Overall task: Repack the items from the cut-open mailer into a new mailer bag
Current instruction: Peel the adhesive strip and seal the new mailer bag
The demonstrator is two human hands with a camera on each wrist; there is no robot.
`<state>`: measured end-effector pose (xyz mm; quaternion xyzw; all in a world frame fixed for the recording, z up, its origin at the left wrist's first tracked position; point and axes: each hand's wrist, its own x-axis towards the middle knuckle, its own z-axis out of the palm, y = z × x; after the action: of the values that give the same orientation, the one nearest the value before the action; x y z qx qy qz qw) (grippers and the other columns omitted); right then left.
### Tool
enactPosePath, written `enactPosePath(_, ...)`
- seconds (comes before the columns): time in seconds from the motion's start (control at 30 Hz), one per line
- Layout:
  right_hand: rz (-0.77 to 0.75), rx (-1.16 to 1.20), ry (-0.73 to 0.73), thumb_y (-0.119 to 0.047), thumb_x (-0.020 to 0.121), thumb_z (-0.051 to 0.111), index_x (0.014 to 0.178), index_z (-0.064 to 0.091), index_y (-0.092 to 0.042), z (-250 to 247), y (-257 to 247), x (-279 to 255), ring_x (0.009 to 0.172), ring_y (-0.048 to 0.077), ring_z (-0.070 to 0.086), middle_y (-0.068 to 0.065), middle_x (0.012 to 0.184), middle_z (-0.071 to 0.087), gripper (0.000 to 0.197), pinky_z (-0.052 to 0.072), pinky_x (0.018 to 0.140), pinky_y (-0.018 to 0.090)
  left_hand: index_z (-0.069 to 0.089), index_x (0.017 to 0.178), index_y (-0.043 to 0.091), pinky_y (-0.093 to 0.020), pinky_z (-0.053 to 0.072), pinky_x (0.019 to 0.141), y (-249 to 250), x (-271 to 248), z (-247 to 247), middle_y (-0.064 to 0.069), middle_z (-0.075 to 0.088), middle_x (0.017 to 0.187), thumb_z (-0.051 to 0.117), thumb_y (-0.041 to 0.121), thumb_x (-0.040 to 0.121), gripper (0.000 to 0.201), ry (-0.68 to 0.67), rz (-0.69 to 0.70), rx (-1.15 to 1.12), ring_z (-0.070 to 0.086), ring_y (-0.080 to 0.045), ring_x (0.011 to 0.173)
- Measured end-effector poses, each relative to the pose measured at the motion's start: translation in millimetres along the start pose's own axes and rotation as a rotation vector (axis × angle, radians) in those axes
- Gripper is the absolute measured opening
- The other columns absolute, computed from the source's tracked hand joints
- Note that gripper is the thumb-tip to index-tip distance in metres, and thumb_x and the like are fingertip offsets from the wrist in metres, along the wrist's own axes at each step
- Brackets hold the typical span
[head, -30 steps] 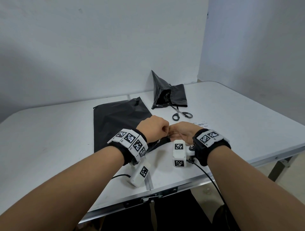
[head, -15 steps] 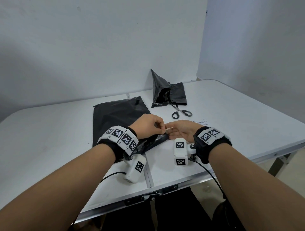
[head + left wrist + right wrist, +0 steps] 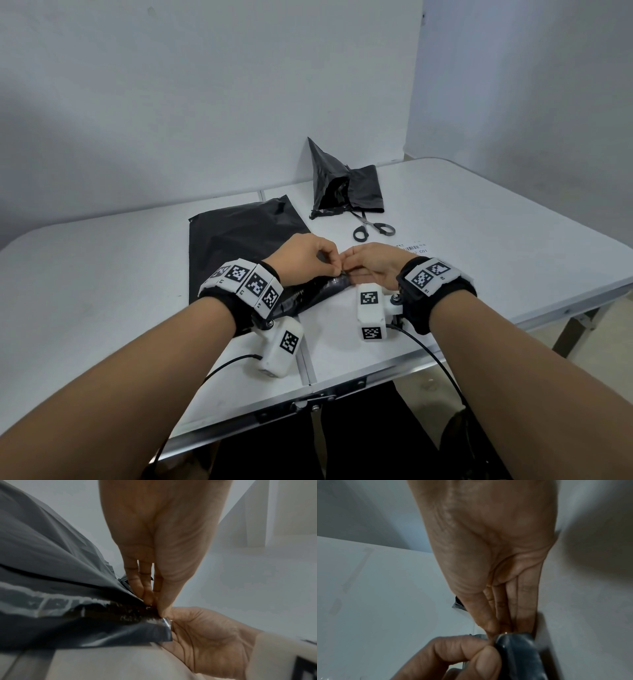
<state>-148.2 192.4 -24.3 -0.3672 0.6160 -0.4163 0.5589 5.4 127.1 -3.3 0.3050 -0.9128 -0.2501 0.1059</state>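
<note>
Fingertips of the left hand (image 3: 305, 255) and right hand (image 3: 371, 262) meet, both pinching the near right corner of the new mailer bag (image 3: 239, 233) at its glossy flap edge (image 3: 120, 613), thumbs pressed against forefingers. Bag lies flat on the white folding table (image 3: 102, 274), its flap end nearest the person. Cut-open mailer (image 3: 342, 185) stands crumpled at the far edge, scissors (image 3: 371, 228) just in front, a barcode label (image 3: 412, 247) beside the right hand.
</note>
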Motion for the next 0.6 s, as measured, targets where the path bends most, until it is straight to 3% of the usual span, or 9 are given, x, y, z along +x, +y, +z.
enactPosePath(0.13, 0.004, 0.018, 0.015, 0.005, 0.090, 0.052, 0.083, 0.062, -0.008, -0.8, 0.8, 0.8, 0.051, 0.006, 0.066, 0.005, 0.069, 0.069, 0.017, 0.052, 0.049, 0.015, 0.072, 0.082, 0.018, -0.004, 0.041, 0.065, 0.1, -2.2, -0.9, 0.007, 0.068, 0.078, 0.073, 0.023, 0.079, 0.006, -0.006, -0.005, -0.015, 0.055, -0.001, 0.068)
enactPosePath(0.23, 0.005, 0.018, 0.012, 0.005, 0.090, 0.053, 0.080, 0.062, -0.008, -0.6, 0.3, -0.9, 0.050, 0.005, 0.066, 0.001, 0.060, 0.070, 0.019, 0.052, 0.049, 0.015, 0.072, 0.081, 0.019, -0.003, 0.041, 0.065, 0.4, -3.1, -0.9, 0.004, 0.071, 0.083, 0.073, 0.023, 0.079, 0.005, -0.007, -0.004, -0.021, 0.055, -0.001, 0.068)
enactPosePath(0.43, 0.014, -0.007, 0.018, 0.003, 0.088, 0.056, 0.085, 0.062, -0.010, -0.6, -0.5, 0.0, 0.063, 0.009, 0.067, 0.007, 0.082, 0.067, 0.014, 0.054, 0.054, 0.015, 0.072, 0.082, 0.018, -0.003, 0.043, 0.062, 0.8, -6.7, -2.8, 0.002, 0.072, 0.087, 0.073, 0.022, 0.080, 0.005, -0.018, -0.001, -0.055, 0.057, -0.003, 0.067)
enactPosePath(0.53, 0.009, 0.055, 0.023, 0.005, 0.088, 0.056, 0.083, 0.060, -0.007, -1.7, 0.7, 1.8, 0.053, 0.010, 0.067, 0.009, 0.073, 0.067, 0.014, 0.055, 0.051, 0.018, 0.072, 0.083, 0.021, -0.001, 0.041, 0.063, 2.1, -9.0, -5.4, 0.002, 0.072, 0.088, 0.073, 0.026, 0.080, 0.006, -0.052, 0.013, -0.073, 0.055, 0.001, 0.065)
enactPosePath(0.6, 0.003, 0.060, 0.018, 0.005, 0.089, 0.056, 0.082, 0.059, -0.007, -2.3, 1.7, 2.2, 0.055, 0.010, 0.068, 0.009, 0.073, 0.068, 0.014, 0.058, 0.056, 0.021, 0.072, 0.084, 0.020, -0.002, 0.041, 0.065, 2.5, -10.7, -9.0, 0.002, 0.070, 0.081, 0.072, 0.026, 0.082, 0.007, -0.088, 0.003, -0.108, 0.056, 0.001, 0.065)
